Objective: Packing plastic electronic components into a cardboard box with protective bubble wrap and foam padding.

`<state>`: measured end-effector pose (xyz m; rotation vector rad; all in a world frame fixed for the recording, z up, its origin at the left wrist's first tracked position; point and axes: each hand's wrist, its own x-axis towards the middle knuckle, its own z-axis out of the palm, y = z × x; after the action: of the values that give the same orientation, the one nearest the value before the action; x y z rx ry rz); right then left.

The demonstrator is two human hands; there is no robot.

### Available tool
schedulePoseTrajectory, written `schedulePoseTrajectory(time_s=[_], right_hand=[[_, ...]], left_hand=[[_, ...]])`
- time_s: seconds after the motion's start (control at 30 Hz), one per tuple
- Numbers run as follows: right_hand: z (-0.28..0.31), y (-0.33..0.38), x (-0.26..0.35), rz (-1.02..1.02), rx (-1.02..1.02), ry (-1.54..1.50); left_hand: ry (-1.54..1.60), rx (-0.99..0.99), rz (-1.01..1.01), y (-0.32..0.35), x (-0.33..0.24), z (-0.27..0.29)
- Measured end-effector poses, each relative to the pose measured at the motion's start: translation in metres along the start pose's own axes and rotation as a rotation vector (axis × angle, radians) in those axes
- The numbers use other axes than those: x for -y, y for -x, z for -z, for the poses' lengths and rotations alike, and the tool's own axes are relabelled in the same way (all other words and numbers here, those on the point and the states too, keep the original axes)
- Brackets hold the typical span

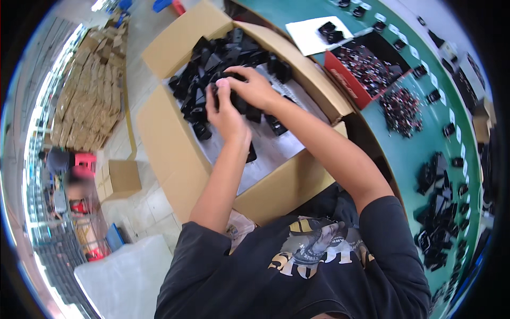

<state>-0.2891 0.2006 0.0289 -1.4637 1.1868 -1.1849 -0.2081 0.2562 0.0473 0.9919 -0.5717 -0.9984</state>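
Note:
An open cardboard box [287, 178] stands in front of me, with a heap of black plastic parts [234, 50] over its far half. Both my hands are over the heap, close together. My left hand [229, 118] is closed, fingers and thumb curled around a black plastic part [216, 94]. Beside it, my right hand [254, 89] bends over the same dark cluster, its fingers closed on black plastic too. The fingers hide most of what is held, and I cannot tell whether both hands grip one piece. A few loose black parts lie on the pale lining [265, 146].
A green workbench [396, 159] curves along the right. On it are a red box of small parts [348, 80], a spilled pile of small pieces [401, 110], and black parts [438, 207]. A smaller carton [119, 178] and stacked brown packages [90, 93] stand left, near a person [79, 183].

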Motion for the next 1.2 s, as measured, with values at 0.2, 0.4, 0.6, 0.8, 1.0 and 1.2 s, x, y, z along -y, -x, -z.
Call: schedulePoseTrajectory(time_s=[0.2, 0.4, 0.6, 0.8, 1.0, 1.2], right_hand=[[0.007, 0.024, 0.013, 0.161, -0.103, -0.153], [0.018, 0.047, 0.024, 0.06, -0.228, -0.157], [0.034, 0.047, 0.041, 0.141, -0.296, -0.268], [0.019, 0.034, 0.056, 0.217, -0.317, -0.22], [0.081, 0.081, 0.061, 0.368, -0.433, -0.167], [0.214, 0.252, 0.069, 0.452, -0.945, 0.048]], left_hand=[[-0.25, 0.177, -0.128, 0.023, -0.022, -0.002], [-0.256, 0.269, -0.044, 0.049, -0.033, -0.017], [-0.37, 0.407, -0.168, 0.043, -0.051, -0.029], [-0.35, 0.344, -0.241, 0.033, -0.063, -0.027], [-0.404, 0.53, -0.312, 0.09, -0.056, -0.062], [-0.226, 1.061, -0.131, 0.238, -0.01, -0.124]])
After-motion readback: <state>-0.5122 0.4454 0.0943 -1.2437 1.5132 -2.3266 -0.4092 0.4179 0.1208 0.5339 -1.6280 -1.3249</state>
